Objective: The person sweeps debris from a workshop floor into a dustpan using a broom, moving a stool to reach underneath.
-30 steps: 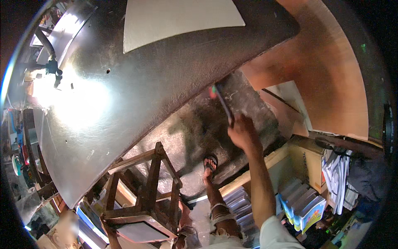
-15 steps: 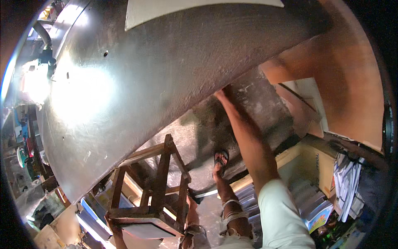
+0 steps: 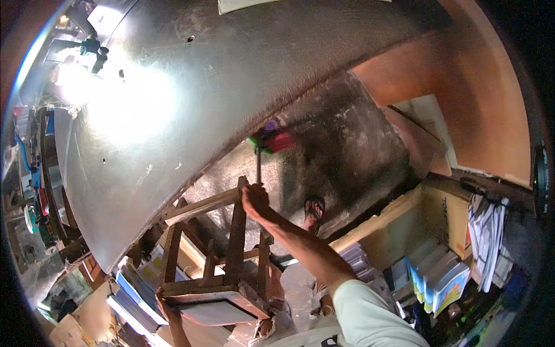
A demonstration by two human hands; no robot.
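A dark wooden stool (image 3: 234,246) is tilted, its pale seat towards me and its legs pointing away. My left hand (image 3: 167,303) grips the seat's left edge, its fingers partly hidden. My right hand (image 3: 255,201) is closed beside a stool leg's far end, around the grey handle of a brush-like tool (image 3: 258,165). The tool's purple, red and green head is blurred by motion, so its exact kind is unclear. That head is close to the near edge of a large grey sheet-like surface (image 3: 202,110).
A bright lamp glare (image 3: 130,104) lies on the grey surface. Orange-brown board (image 3: 462,110) stands at the right. A cardboard box (image 3: 445,217) and stacked books (image 3: 430,277) lie at the lower right, and more books (image 3: 136,301) at the lower left. My sandalled foot (image 3: 314,211) rests on the floor.
My right hand has drawn back from the grey surface's edge towards the stool, and the coloured tool has come into view in it. The left hand still holds the stool, which has shifted slightly.
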